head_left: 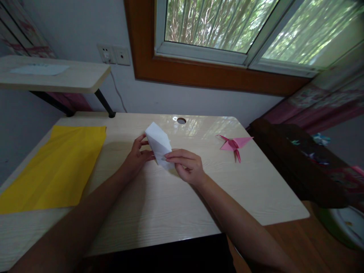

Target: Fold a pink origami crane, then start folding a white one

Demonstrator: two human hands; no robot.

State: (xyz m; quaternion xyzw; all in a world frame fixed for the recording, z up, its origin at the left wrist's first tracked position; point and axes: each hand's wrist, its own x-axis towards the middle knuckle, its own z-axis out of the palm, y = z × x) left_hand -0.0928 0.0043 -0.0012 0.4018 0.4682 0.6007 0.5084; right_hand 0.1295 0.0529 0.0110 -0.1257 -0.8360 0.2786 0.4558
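A folded piece of white paper [158,141] is held up and tilted above the middle of the desk, between my two hands. My left hand [138,152] grips its left edge, fingers curled behind and beside it. On the lower right side, my right hand [187,163] pinches the paper, with the fingertips on its front face and the thumb underneath. A pink origami crane [233,144] lies on the desk, right of my right hand and apart from it.
A large yellow sheet [61,167] covers the left of the desk [170,212]. A raised shelf [82,74] on black legs stands at the back left, and a round cable hole [181,120] is near the back edge. Beyond the right edge is a dark cabinet [287,140] with small items.
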